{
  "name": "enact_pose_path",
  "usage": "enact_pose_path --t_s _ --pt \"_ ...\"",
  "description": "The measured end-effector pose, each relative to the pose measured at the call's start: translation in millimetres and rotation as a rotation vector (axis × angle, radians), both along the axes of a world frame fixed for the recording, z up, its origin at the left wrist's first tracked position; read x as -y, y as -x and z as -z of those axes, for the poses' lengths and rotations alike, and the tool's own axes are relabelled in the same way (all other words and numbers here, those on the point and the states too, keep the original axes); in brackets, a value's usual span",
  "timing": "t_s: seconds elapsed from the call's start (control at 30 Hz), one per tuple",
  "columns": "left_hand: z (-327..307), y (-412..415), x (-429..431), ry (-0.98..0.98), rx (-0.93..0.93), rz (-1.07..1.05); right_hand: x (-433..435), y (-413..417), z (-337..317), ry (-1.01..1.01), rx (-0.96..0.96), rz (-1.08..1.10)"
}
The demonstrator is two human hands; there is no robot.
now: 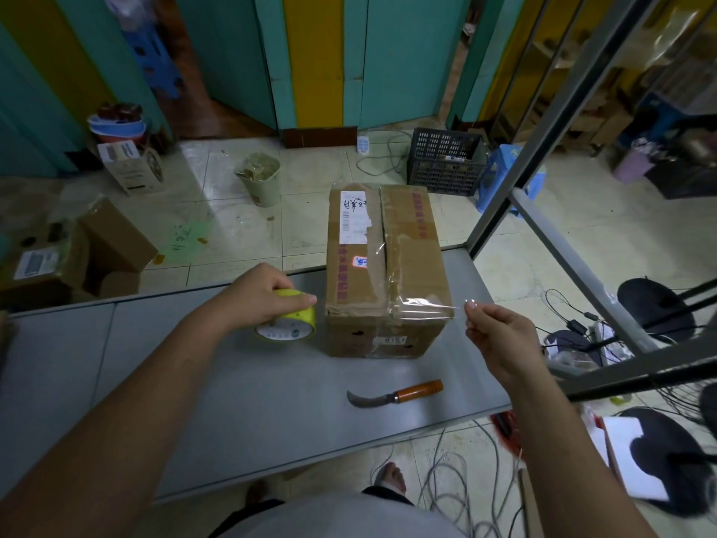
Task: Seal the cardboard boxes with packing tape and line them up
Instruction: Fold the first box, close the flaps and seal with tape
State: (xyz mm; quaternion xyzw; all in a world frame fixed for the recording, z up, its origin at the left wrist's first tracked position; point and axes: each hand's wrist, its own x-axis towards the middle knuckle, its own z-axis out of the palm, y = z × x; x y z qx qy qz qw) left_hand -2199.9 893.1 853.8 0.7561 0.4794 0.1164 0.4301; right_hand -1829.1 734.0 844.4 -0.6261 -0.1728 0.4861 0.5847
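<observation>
- While the cardboard box [384, 273] stands on the grey table [232, 401], reaching its far edge, I see both hands working at its near end.
- The left hand [267, 295] is down on the table just left of the box, its fingers [300, 299] curled over the top of the tape roll [289, 324], which has a yellow-green core and rests on the table.
- The right hand [494, 335] is raised just beyond the box's near right corner, and its fingers [471, 304] pinch the end of a clear tape strip [423, 304].
- That strip lies across the near end of the box top, over the centre seam, and runs out past the right edge to the pinch. I cannot tell from here whether it joins the roll.
- More clear tape runs lengthwise along the seam, and a white shipping label sits on the far left flap.
- A knife [395, 394] with a curved blade and an orange handle lies on the table near the front edge, apart from the box.
- On the floor beyond I make out a pale bin [260, 178], a black crate [446, 161], a blue stool [500, 176] and open cartons [112, 242] at the left.
</observation>
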Motion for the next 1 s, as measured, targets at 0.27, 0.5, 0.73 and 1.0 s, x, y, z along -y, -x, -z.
enact_pose_path --t_s 0.27,0.5,0.73,1.0 --pt "-15 -6 1 -0.137 -0.344 -0.073 2 -11 4 -0.031 0.031 0.013" --pt "-10 -5 -1 -0.091 -0.298 -0.057 3 -13 13 0.018 0.007 -0.006" --pt "15 2 -8 0.001 -0.237 -0.054 -7 -14 28 0.106 -0.192 -0.055" --pt "31 -10 -13 0.110 -0.172 -0.021 -15 1 45 0.170 -0.594 -0.085"
